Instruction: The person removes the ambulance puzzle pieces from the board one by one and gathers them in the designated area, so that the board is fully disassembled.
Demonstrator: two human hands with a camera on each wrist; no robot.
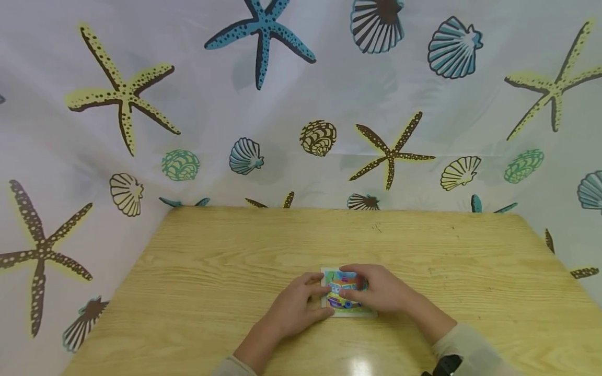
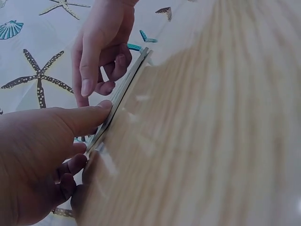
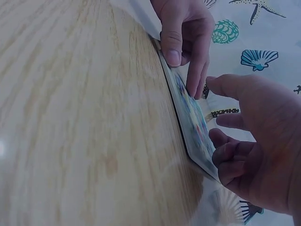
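Note:
A small square board with a pale rim and a bright cartoon vehicle picture (image 1: 347, 304) lies flat on the wooden table. My left hand (image 1: 295, 307) holds it at the left edge, with the thumb on the near corner and a fingertip over the picture. In the left wrist view that thumb presses on the rim (image 2: 126, 92). My right hand (image 1: 383, 290) is over the right part, its thumb above the picture and its fingers bent near the far side. The right wrist view shows this hand (image 3: 263, 141) beside the board (image 3: 186, 110), gripping nothing that I can make out.
The wood-grain table (image 1: 226, 245) spreads out around the board. A white cloth with starfish and shells (image 1: 282, 172) hangs behind it and along both sides. A dark band (image 1: 447, 364) sits at my right sleeve.

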